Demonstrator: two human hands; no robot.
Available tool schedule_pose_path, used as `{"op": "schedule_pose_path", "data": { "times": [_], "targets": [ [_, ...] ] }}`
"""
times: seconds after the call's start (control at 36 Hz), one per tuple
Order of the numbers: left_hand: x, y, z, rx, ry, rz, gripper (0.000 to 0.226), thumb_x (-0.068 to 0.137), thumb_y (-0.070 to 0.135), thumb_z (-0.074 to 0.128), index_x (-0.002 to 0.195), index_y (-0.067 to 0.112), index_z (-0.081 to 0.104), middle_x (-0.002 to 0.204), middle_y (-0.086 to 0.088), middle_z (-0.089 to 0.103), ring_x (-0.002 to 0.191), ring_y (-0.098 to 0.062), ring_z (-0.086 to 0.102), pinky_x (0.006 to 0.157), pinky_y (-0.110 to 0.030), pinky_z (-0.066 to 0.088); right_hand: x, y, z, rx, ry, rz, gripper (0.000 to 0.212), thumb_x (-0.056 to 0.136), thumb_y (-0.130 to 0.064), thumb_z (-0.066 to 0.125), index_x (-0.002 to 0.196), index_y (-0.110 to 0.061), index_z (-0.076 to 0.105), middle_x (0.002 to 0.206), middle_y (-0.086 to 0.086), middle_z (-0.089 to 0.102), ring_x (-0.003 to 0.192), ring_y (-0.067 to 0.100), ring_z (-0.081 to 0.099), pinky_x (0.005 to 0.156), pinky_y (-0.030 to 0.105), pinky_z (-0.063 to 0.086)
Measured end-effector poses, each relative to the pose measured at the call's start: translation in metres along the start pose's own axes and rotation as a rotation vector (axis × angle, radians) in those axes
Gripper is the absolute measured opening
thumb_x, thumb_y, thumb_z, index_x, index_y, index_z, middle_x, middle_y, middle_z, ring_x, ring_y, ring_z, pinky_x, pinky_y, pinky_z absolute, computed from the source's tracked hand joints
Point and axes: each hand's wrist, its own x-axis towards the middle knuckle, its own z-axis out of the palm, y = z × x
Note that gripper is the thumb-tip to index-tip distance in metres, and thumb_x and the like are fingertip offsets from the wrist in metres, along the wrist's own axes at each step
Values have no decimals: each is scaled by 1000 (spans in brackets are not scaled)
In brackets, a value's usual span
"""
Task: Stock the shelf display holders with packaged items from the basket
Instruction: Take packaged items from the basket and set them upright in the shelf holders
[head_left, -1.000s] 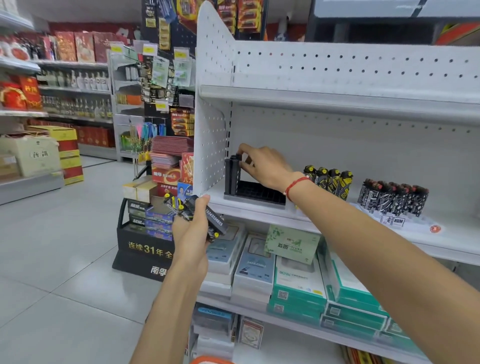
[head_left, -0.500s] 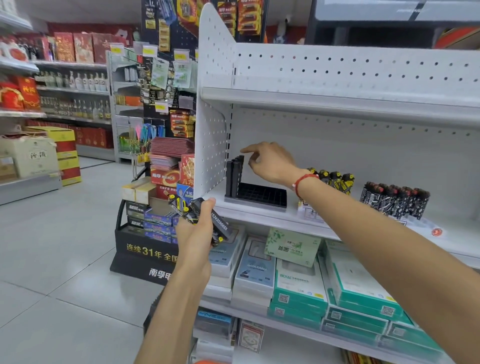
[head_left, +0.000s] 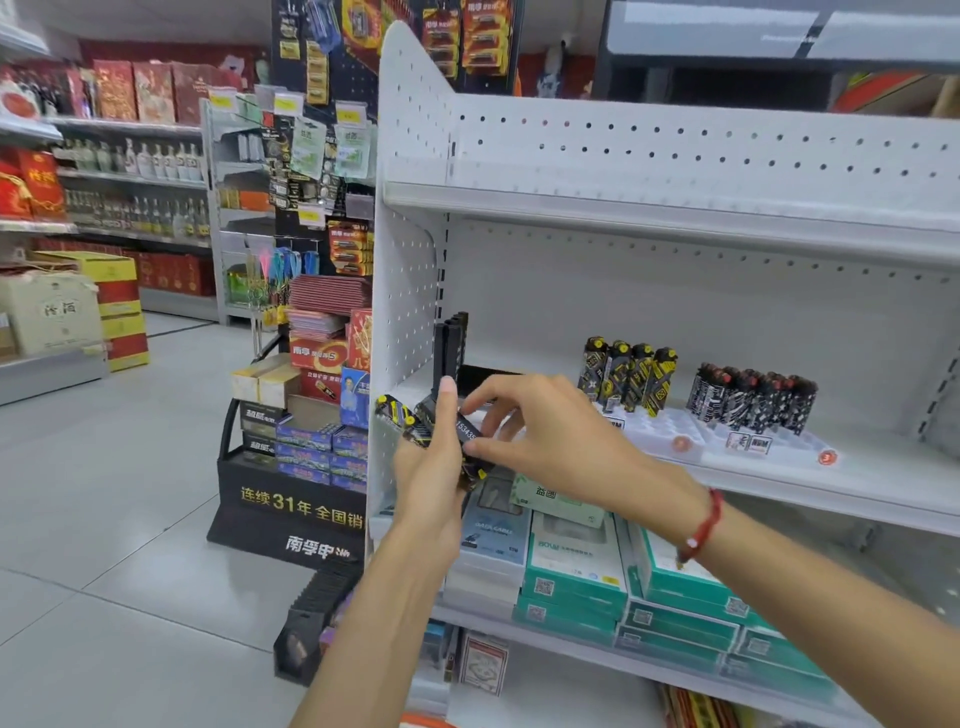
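Note:
My left hand (head_left: 434, 467) grips a bunch of black-and-yellow packaged items (head_left: 402, 415) in front of the white shelf's left end. My right hand (head_left: 540, 436) has come to the bunch and pinches one black item with white digits (head_left: 466, 431) between thumb and fingers. Behind the hands, a black display holder (head_left: 451, 343) stands on the middle shelf (head_left: 883, 488) with several black items upright at its left end. Further right, a white holder (head_left: 660, 431) carries black-and-yellow items (head_left: 628, 371), and another white holder (head_left: 769, 441) carries black-and-white ones (head_left: 753, 395). The basket shows only as an orange sliver (head_left: 421, 721) at the bottom edge.
White and green boxes (head_left: 571, 561) fill the shelf below. A black battery display stand (head_left: 296, 478) sits on the floor to the left of the shelf end panel (head_left: 405, 291). Open tiled floor (head_left: 104, 519) stretches left toward other aisles.
My right hand has left the black holder on the shelf and come down to the bunch in my left hand, now pinching one item. My left hand has risen slightly.

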Motion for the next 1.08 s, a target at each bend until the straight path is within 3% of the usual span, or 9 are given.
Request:
{"op": "schedule_pose_path", "data": {
  "times": [0.08,0.22,0.33,0.42,0.5,0.58,0.64,0.83,1.08],
  "targets": [
    [2,-9,3,78,71,22,96,56,75,60,120,4,54,112,-12,65,103,-25,64,93,-44,51,-4,2,1,-12,-12,9,27,80,-30,69,107,-29,63,85,-13,66,78,8,62,77,37,53],
    [0,-11,7,174,71,82,100,51,81,59,114,3,59,108,-9,66,98,-23,64,86,-39,54,-11,5,4,62,-50,42,35,79,-25,71,111,-29,58,85,-12,60,72,6,60,78,32,52],
    [4,-8,7,200,17,122,63,74,67,58,93,6,62,73,-3,60,66,-17,59,66,-32,49,-7,11,-3,175,-54,96,32,87,-17,63,117,-26,61,80,-12,55,75,9,55,73,27,46],
    [8,-4,0,181,-17,144,49,81,63,54,77,14,51,54,4,42,49,-12,45,63,-31,45,2,11,-11,197,-5,137,31,96,-15,49,126,-17,57,75,-6,53,72,16,52,76,41,49],
    [16,1,-12,153,-37,146,40,89,55,52,79,16,45,64,-4,35,49,-14,36,54,-25,41,16,9,-27,137,-10,183,34,100,-15,43,132,-15,52,86,4,60,77,24,55,78,42,51],
    [25,5,-24,167,-8,154,41,88,56,52,95,16,50,75,-7,44,52,-13,44,63,-27,42,40,12,-39,15,44,184,36,93,-18,57,129,-14,54,108,5,66,101,23,61,91,32,47],
    [28,8,-29,200,37,176,41,88,56,52,90,15,49,75,-7,47,54,-15,48,63,-27,43,59,17,-38,-32,110,183,36,86,-18,68,120,-14,57,102,5,69,102,23,61,94,36,47],
    [35,12,-35,181,48,223,41,88,53,54,82,13,48,63,-3,46,35,-5,48,61,-31,44,101,37,-14,159,133,207,42,77,-21,77,108,-11,50,92,6,64,72,8,56,62,24,44],
    [31,11,-32,155,64,205,44,89,52,54,70,13,45,59,-3,45,35,-6,45,59,-30,43,110,51,12,371,275,156,24,72,-25,81,85,-21,61,88,6,71,86,17,68,85,37,55]
  ]
}}
